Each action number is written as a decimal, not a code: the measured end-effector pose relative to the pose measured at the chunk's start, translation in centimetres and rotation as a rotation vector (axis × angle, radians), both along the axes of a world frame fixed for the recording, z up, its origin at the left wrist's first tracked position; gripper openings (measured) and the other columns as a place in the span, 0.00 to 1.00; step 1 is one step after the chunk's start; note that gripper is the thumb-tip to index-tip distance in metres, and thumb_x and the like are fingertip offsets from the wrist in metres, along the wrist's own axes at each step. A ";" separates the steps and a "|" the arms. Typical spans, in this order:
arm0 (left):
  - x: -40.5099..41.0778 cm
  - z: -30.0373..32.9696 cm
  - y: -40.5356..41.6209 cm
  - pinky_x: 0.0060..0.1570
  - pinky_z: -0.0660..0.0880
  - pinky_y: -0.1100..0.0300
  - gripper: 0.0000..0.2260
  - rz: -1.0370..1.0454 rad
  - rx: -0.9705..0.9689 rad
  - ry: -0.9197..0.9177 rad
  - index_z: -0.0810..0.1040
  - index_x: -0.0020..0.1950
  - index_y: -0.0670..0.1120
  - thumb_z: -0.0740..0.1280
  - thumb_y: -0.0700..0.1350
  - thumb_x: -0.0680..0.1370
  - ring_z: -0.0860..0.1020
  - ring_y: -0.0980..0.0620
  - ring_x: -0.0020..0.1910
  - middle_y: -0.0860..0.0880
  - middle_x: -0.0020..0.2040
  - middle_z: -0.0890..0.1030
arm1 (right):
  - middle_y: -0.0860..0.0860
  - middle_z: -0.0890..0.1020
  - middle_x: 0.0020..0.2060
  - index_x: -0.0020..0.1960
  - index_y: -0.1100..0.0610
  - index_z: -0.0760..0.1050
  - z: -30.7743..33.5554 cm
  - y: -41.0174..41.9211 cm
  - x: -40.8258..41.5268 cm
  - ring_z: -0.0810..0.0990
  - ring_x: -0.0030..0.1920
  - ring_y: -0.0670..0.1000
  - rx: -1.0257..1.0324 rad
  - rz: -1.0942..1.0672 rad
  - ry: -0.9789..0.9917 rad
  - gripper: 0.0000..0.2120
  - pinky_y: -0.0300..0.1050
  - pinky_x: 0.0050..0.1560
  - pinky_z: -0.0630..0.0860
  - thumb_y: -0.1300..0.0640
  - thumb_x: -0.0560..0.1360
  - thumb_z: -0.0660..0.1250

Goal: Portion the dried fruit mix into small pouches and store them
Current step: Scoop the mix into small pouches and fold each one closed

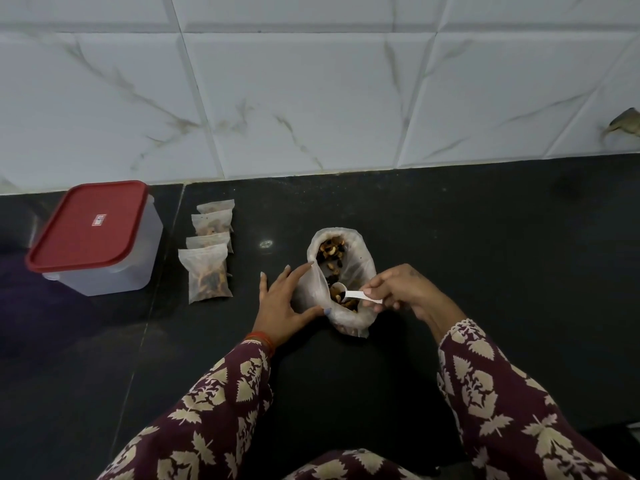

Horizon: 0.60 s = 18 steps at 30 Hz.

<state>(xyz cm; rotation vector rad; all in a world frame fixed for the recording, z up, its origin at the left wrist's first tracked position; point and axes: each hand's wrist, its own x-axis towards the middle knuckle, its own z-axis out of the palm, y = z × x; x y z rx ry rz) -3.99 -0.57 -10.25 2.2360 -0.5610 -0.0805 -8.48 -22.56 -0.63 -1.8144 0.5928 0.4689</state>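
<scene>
An open plastic bag of dried fruit mix (360, 258) stands on the black counter (485, 254). In front of it a small translucent pouch (346, 320) stands with its mouth open and some mix inside. My left hand (280, 306) rests against the pouch's left side, with straight index finger and thumb spread along its rim. My right hand (401, 292) pinches the handle of a small white spoon (360, 295), whose bowl holds mix over the pouch's mouth. Several filled pouches (207, 268) lie in an overlapping row to the left.
A clear plastic container with a shut red lid (91, 226) stands at the far left by the tiled wall (311, 98). Patterned sleeves cover both forearms. A brownish thing (625, 121) shows at the right edge against the wall.
</scene>
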 end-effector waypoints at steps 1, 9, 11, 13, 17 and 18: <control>0.0 0.1 0.0 0.72 0.32 0.49 0.36 -0.001 -0.004 0.004 0.57 0.70 0.63 0.63 0.69 0.64 0.56 0.52 0.76 0.52 0.72 0.67 | 0.55 0.85 0.35 0.46 0.62 0.81 -0.2 0.1 0.1 0.80 0.27 0.44 0.041 -0.041 0.037 0.04 0.30 0.22 0.64 0.66 0.73 0.68; -0.2 0.4 0.0 0.72 0.31 0.50 0.36 -0.001 -0.015 0.012 0.57 0.69 0.62 0.63 0.69 0.64 0.57 0.52 0.75 0.52 0.72 0.68 | 0.55 0.82 0.35 0.47 0.62 0.78 -2.6 1.7 -0.1 0.76 0.22 0.42 0.400 -0.369 0.165 0.03 0.30 0.17 0.63 0.65 0.76 0.65; -0.2 0.5 0.0 0.72 0.31 0.51 0.36 0.004 -0.022 0.020 0.57 0.69 0.62 0.63 0.68 0.64 0.57 0.52 0.75 0.52 0.72 0.67 | 0.54 0.82 0.34 0.47 0.61 0.78 -2.9 2.1 -0.1 0.76 0.21 0.42 0.425 -0.401 0.154 0.03 0.30 0.17 0.63 0.65 0.76 0.66; -0.3 0.6 0.0 0.72 0.31 0.51 0.36 0.005 -0.030 0.028 0.58 0.69 0.62 0.63 0.68 0.64 0.56 0.53 0.75 0.52 0.73 0.67 | 0.53 0.82 0.34 0.48 0.60 0.78 -2.9 2.2 -0.2 0.76 0.22 0.41 0.435 -0.417 0.137 0.03 0.29 0.17 0.64 0.64 0.76 0.66; -0.4 0.8 0.1 0.73 0.33 0.51 0.36 0.011 -0.088 0.057 0.58 0.69 0.62 0.65 0.68 0.64 0.56 0.59 0.73 0.53 0.72 0.67 | 0.53 0.82 0.37 0.51 0.60 0.78 -3.1 2.1 -0.7 0.77 0.24 0.41 0.443 -0.424 0.089 0.05 0.29 0.19 0.65 0.64 0.76 0.65; -0.4 0.9 0.1 0.73 0.33 0.50 0.36 0.017 -0.102 0.070 0.59 0.69 0.62 0.65 0.68 0.63 0.55 0.61 0.71 0.53 0.72 0.67 | 0.53 0.82 0.38 0.52 0.60 0.78 -3.1 2.1 -0.9 0.77 0.24 0.41 0.446 -0.427 0.077 0.06 0.29 0.19 0.65 0.64 0.76 0.65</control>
